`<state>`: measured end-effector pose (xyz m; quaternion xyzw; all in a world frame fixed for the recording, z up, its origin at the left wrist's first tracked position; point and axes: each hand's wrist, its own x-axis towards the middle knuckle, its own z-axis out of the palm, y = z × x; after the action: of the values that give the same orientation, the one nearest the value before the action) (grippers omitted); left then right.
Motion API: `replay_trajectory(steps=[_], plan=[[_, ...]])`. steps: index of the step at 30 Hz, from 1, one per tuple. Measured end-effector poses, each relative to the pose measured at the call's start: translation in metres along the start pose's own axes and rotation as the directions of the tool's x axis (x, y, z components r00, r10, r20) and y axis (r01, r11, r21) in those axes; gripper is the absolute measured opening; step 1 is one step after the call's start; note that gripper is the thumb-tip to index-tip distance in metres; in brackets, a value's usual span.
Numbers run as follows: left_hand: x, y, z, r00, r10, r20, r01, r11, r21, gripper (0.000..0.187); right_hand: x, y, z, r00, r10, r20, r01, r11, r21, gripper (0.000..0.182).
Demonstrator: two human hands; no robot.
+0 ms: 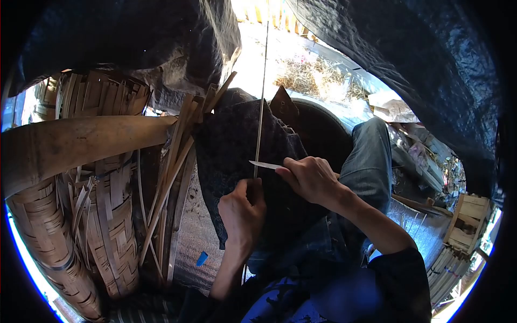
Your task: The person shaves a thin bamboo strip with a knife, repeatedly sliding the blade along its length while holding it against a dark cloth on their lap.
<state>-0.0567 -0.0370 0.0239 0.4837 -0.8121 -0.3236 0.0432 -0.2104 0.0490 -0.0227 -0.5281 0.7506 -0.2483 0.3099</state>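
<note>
Pinched in my left hand (241, 210) is the lower end of a long thin bamboo strip (262, 102), which runs up and away toward the bright opening. My right hand (312, 177) is wrapped round a knife, its handle mostly hidden in the fist. The knife blade (265, 164) points left and crosses the strip just above my left fingertips. Under both hands a dark cloth (231, 140) is draped over my lap and leg.
Left of me lean several split bamboo slats (175, 156), a thick bamboo pole (86, 148) and woven bamboo baskets (102, 226). Dark plastic sheeting (398, 59) hangs overhead. A blue scrap (202, 259) lies on the floor. At the right stands a wooden crate (467, 218).
</note>
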Motion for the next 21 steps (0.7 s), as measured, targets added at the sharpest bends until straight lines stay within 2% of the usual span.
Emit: replay_trajectory(steps=[4,8,11,14,16,20,21], plan=[[-0.001,-0.002,0.001,0.998,-0.054,-0.041,0.049,0.991,-0.123,0.016,-0.002,-0.003,-0.001,0.999,-0.018,-0.038,0.018,1.0,0.01,0.047],[0.0,-0.001,-0.003,0.998,-0.054,-0.018,0.051,0.989,-0.138,0.015,-0.002,-0.003,-0.002,1.0,-0.001,-0.019,0.001,1.0,0.016,0.048],[0.001,-0.002,-0.002,0.999,-0.03,0.033,0.033,0.992,-0.119,0.02,-0.004,-0.002,0.0,1.0,0.014,0.007,-0.014,1.0,-0.019,0.048],[-0.002,-0.001,0.001,0.999,-0.039,0.031,0.041,0.996,-0.079,0.012,-0.006,-0.002,0.007,1.0,0.021,0.019,-0.019,0.995,-0.102,0.049],[-0.003,0.0,0.003,0.999,0.039,0.004,-0.039,0.998,0.039,0.011,-0.005,-0.003,0.01,0.999,0.038,0.038,-0.033,0.99,-0.134,0.049],[-0.005,0.003,0.005,0.999,0.048,0.008,-0.048,0.997,0.063,0.011,-0.006,-0.006,0.008,0.994,0.07,0.084,-0.051,0.976,-0.211,0.049],[-0.005,0.003,0.005,1.0,0.007,0.018,-0.007,0.999,0.04,0.014,-0.007,-0.004,0.008,0.994,0.071,0.085,-0.051,0.976,-0.213,0.049]])
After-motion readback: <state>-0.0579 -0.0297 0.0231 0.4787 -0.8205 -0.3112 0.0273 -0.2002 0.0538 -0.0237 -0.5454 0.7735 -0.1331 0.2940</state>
